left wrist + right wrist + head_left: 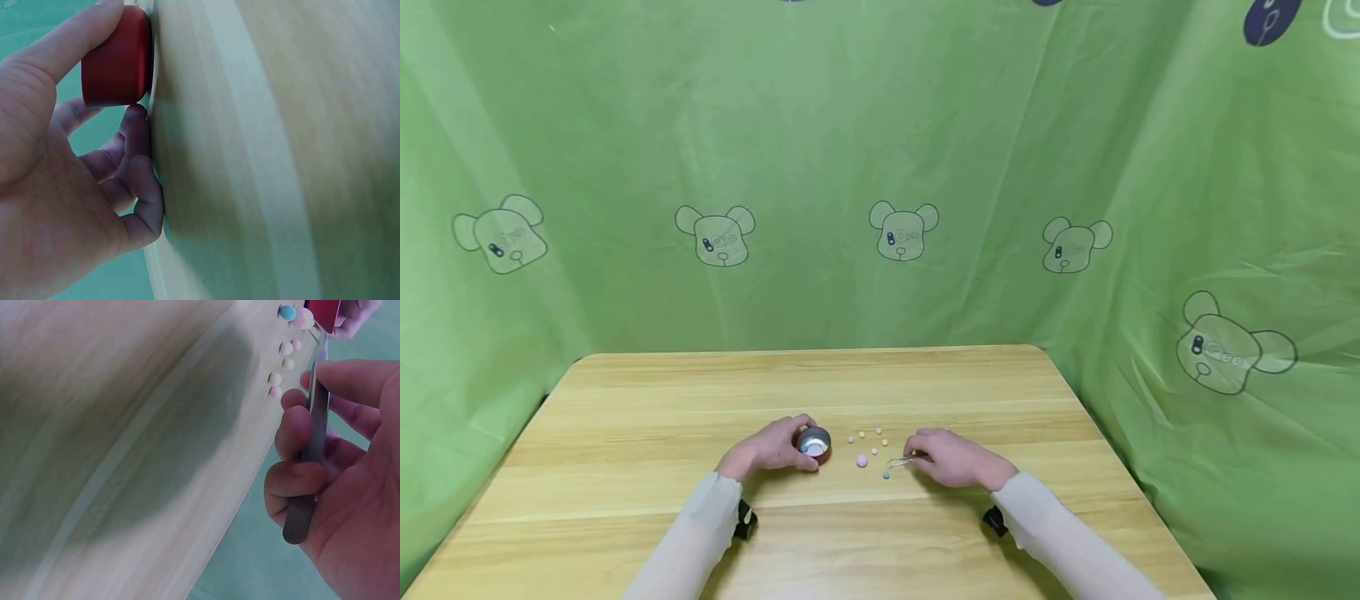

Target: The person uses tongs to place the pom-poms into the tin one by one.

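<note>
My left hand (775, 446) grips a small round red tin (115, 62), thumb on one side and fingers round the other. The tin stands on the table with its open top up, and its silvery inside shows a pale patch in the head view. In my right hand (953, 458) are metal tweezers (317, 419), pinched between thumb and fingers, with their tips pointing left toward the beads. A teal bead (886, 475) lies just below the tips. Left of them sits a larger pink bead (862, 460). Several small pale beads, one a yellow bead (884, 442), are scattered behind.
The wooden table (700, 392) carries all of these things, with the beads between the two hands. A green curtain (820, 125) printed with bear heads hangs behind the table and along its sides. Black wrist devices, such as the right one (996, 522), sit under both forearms.
</note>
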`<state>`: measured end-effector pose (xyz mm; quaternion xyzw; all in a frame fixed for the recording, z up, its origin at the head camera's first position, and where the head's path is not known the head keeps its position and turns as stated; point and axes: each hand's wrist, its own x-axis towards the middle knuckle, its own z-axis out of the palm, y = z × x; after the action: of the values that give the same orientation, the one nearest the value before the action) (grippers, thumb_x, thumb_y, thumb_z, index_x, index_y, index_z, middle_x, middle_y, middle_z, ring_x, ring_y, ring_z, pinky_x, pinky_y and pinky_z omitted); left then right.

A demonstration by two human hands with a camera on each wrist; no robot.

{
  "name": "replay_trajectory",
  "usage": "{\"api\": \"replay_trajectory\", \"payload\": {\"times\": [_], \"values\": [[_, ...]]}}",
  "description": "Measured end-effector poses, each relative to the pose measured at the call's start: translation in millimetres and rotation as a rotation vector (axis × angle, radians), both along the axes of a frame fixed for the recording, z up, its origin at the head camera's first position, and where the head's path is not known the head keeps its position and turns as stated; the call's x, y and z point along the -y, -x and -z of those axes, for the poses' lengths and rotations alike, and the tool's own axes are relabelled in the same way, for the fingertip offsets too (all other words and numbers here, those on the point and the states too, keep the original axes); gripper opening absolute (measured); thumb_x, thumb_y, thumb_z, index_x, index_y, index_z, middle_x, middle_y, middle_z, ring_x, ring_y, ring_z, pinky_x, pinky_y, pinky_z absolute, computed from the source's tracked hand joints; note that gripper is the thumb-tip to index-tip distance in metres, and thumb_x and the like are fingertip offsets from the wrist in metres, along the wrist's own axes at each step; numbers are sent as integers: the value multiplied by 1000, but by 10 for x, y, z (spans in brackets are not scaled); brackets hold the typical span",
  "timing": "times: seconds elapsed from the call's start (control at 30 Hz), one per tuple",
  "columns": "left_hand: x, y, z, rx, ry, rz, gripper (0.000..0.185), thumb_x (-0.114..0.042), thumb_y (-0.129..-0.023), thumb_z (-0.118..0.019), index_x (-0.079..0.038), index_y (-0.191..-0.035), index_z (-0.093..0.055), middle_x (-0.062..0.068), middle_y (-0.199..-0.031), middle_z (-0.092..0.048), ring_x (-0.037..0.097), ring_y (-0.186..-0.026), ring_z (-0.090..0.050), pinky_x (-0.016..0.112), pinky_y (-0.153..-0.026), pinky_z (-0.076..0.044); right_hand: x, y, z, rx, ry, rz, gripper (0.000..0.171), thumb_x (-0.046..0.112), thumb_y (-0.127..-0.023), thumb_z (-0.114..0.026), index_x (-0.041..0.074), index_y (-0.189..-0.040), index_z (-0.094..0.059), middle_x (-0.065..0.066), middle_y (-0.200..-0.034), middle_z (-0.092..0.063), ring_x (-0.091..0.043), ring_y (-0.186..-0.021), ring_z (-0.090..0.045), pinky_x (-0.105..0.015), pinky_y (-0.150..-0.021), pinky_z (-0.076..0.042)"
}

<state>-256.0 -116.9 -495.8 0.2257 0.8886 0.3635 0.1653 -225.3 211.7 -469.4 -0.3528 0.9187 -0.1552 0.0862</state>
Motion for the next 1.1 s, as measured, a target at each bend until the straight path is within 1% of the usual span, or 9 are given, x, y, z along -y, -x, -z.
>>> {"api": "replay_trajectory", "payload": {"times": [0.13,0.27,0.6,0.8,1.1], "values": [[6,0,-2,-2,-2,3,49,-24,-75,-81,-13,-114,-54,6,-102,-59,20,-93,-54,43,-85,-43,5,-5,2,10,5,-4,12,17,-93,-59,15,-103,-65,11,-93,-56,-4,-80,-52,-27,-73,-48],[14,2,-8,-12,-5,11,49,-24,-75,-82,-12,-114,-54,7,-102,-59,21,-93,-55,43,-84,-44,4,-11,18,6,6,-9,11,16,-92,-60,15,-102,-65,10,-93,-57,-4,-82,-53,-28,-73,-48],[16,13,8,-9,-2,8,49,-25,-75,-82,-14,-113,-54,5,-102,-59,20,-92,-54,43,-84,-44,7,-4,52,13,-2,-15,9,15,-92,-60,14,-101,-65,9,-92,-57,-4,-81,-53,-28,-74,-48],[20,13,17,-13,-3,10,49,-26,-75,-81,-13,-114,-54,6,-103,-59,20,-94,-55,43,-85,-44,4,0,88,14,-15,-7,10,18,-93,-59,18,-102,-64,11,-94,-57,-3,-83,-53,-28,-76,-48],[27,29,34,-17,-12,21,49,-25,-75,-82,-13,-113,-54,5,-102,-59,20,-94,-55,43,-85,-44,-4,9,144,14,-15,-11,9,18,-93,-59,17,-100,-64,12,-90,-55,-2,-78,-51,-26,-72,-47]]}}
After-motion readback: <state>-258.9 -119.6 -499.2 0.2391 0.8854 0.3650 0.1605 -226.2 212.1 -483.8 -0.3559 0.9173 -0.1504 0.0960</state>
